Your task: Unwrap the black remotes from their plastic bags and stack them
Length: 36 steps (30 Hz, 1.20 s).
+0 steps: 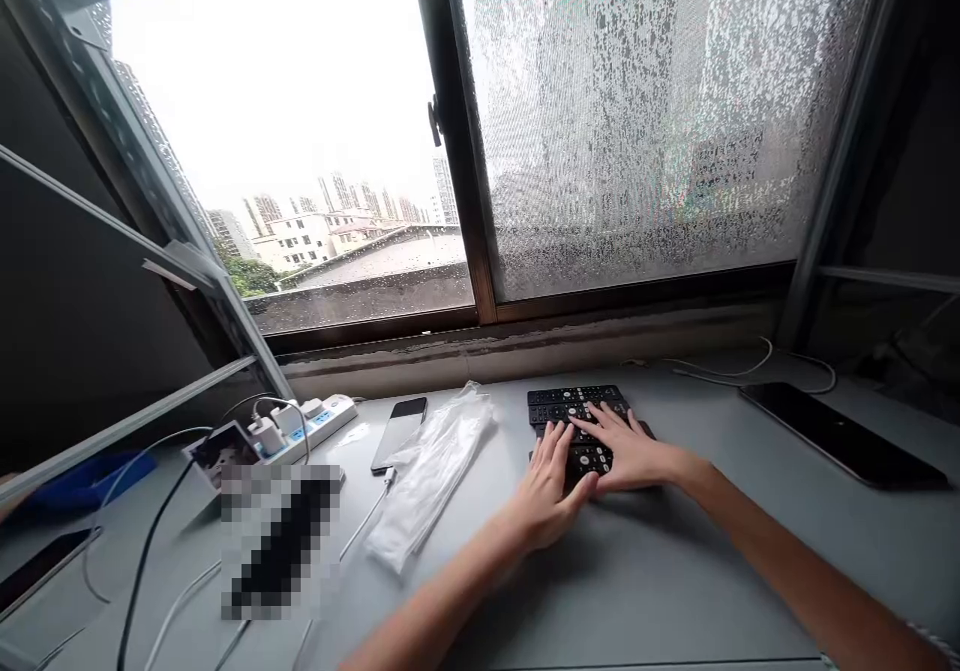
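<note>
Several black remote controls [571, 403] lie side by side on the grey desk [660, 591], near the window sill. My left hand [549, 491] rests on their near ends with its fingers stretched out flat. My right hand [627, 447] lies across the remotes just to the right, fingers spread over the buttons and partly overlapping the left hand. Neither hand has lifted anything.
A bundle of clear plastic bags [431, 471] lies left of the remotes. Beside it are a phone [399, 433] on a white cable, a white power strip [304, 426] with chargers, and a blurred patch. A dark tablet [844, 435] lies at the right. Metal shelf frames flank the desk.
</note>
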Available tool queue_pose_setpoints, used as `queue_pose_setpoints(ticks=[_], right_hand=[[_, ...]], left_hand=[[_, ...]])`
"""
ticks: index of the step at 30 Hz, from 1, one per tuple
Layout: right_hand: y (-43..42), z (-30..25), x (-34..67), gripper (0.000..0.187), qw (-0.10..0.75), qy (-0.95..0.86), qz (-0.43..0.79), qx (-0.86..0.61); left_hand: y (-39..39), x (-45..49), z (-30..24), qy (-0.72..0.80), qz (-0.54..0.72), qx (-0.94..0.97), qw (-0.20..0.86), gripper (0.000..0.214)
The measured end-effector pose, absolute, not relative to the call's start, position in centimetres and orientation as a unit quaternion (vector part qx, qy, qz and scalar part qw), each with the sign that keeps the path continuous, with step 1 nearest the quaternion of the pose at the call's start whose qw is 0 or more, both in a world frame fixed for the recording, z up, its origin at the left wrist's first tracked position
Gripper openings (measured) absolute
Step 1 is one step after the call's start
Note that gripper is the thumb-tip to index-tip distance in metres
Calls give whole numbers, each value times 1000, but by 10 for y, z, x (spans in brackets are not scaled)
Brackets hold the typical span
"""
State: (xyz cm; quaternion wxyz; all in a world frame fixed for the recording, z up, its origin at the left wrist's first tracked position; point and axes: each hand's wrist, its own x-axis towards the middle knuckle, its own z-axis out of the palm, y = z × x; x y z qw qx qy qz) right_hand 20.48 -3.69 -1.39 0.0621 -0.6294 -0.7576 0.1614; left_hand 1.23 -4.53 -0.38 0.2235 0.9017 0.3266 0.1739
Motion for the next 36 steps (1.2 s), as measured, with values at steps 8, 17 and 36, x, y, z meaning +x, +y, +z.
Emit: queue_pose_setpoints(ticks=[8,17,36], right_hand=[[-42,-15,198,92,67,-678,151,-716],[-39,-20,197,99,58,-689,150,-706],[-20,-29,209,97,93,-727,131,-667]], left_hand=[[-38,10,-2,274,218,931,102,47],[-36,7,-5,297,189,934,63,50],[-32,3,-10,381,134,905,134,67]])
